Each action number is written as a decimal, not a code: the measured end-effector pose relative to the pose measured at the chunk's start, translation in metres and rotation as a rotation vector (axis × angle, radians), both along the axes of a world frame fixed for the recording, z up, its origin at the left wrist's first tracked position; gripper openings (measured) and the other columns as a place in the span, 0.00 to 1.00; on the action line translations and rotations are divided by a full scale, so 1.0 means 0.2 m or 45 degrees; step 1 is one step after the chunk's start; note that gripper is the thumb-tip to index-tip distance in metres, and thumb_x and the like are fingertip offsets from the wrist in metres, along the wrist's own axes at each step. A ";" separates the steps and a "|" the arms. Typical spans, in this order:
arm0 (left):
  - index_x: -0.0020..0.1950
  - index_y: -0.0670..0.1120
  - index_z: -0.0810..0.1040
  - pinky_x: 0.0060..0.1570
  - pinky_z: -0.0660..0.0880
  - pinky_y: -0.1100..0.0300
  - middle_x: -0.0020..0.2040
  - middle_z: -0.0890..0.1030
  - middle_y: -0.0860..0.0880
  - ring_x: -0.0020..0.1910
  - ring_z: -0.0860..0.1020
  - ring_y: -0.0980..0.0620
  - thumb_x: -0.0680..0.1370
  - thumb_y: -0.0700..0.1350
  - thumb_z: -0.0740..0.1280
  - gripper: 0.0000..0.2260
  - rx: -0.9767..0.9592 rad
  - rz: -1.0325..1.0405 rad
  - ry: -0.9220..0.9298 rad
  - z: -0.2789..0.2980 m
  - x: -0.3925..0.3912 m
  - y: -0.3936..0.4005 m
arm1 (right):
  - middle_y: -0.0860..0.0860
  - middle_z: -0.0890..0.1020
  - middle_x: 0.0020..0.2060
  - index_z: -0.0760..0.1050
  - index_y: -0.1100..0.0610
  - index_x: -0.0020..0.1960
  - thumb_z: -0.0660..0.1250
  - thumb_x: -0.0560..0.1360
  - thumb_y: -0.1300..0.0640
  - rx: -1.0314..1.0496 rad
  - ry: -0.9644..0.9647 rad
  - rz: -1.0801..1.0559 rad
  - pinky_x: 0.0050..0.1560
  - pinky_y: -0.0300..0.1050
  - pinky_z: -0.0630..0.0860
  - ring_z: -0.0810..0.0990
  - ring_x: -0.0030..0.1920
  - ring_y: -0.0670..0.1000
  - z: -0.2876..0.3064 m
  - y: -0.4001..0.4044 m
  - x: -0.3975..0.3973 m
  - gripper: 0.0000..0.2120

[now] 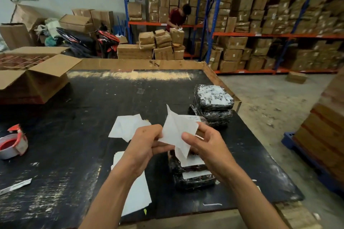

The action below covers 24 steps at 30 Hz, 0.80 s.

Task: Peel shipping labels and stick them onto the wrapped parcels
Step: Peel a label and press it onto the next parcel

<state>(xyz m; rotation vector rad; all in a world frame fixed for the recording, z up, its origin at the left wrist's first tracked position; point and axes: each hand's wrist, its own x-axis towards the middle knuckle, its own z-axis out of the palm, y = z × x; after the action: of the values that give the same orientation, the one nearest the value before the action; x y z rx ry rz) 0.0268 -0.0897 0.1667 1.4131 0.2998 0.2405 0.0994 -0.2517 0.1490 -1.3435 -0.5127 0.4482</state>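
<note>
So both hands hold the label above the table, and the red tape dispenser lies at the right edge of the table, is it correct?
Not quite: the head view shows the red tape dispenser at the left edge of the table, not the right. Both the left hand and right hand do hold the label above it.

1. A tape dispenser (pixel 13 144) is seen far left of the grip, on the black table (pixel 65 126).
2. An open cardboard box (pixel 33 78) lies beyond it, upper left.
3. Shelving (pixel 260 33) stacked with cartons stands well behind.
</note>
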 end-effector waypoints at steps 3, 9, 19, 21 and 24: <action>0.27 0.45 0.68 0.42 0.82 0.56 0.29 0.75 0.51 0.34 0.80 0.56 0.79 0.34 0.56 0.20 0.066 -0.025 -0.051 0.01 0.07 -0.04 | 0.58 0.86 0.52 0.82 0.60 0.57 0.75 0.69 0.57 0.032 0.066 -0.108 0.58 0.59 0.80 0.84 0.55 0.62 0.01 -0.02 0.01 0.17; 0.36 0.44 0.66 0.36 0.68 0.56 0.35 0.69 0.45 0.34 0.69 0.51 0.78 0.37 0.60 0.11 0.050 0.096 -0.036 -0.03 0.34 -0.09 | 0.58 0.86 0.51 0.80 0.62 0.57 0.69 0.75 0.59 0.202 0.459 -0.258 0.52 0.51 0.82 0.85 0.48 0.53 0.01 -0.11 0.18 0.12; 0.39 0.42 0.69 0.34 0.63 0.52 0.35 0.70 0.45 0.32 0.66 0.48 0.80 0.46 0.57 0.12 0.157 0.237 0.181 -0.05 0.80 -0.08 | 0.60 0.85 0.54 0.79 0.64 0.60 0.68 0.79 0.57 0.199 0.621 -0.482 0.59 0.60 0.79 0.83 0.56 0.60 -0.01 -0.29 0.70 0.13; 0.46 0.40 0.78 0.42 0.76 0.50 0.41 0.81 0.40 0.39 0.78 0.45 0.82 0.54 0.59 0.19 0.072 0.213 0.204 -0.03 0.84 -0.06 | 0.60 0.84 0.56 0.77 0.63 0.59 0.65 0.80 0.58 0.182 0.637 -0.451 0.59 0.63 0.79 0.83 0.56 0.61 -0.03 -0.30 0.81 0.11; 0.52 0.39 0.78 0.57 0.77 0.39 0.54 0.83 0.35 0.48 0.82 0.40 0.79 0.49 0.67 0.13 0.090 0.139 0.191 -0.02 0.89 0.01 | 0.58 0.84 0.53 0.76 0.59 0.53 0.63 0.82 0.60 0.179 0.638 -0.393 0.48 0.59 0.82 0.84 0.49 0.57 -0.04 -0.32 0.95 0.04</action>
<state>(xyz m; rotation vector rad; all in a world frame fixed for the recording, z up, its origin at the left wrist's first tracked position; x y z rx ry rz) 0.2042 -0.0885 0.1627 1.4892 0.4974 0.2365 0.2899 -0.3159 0.1402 -1.0980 0.0775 0.4629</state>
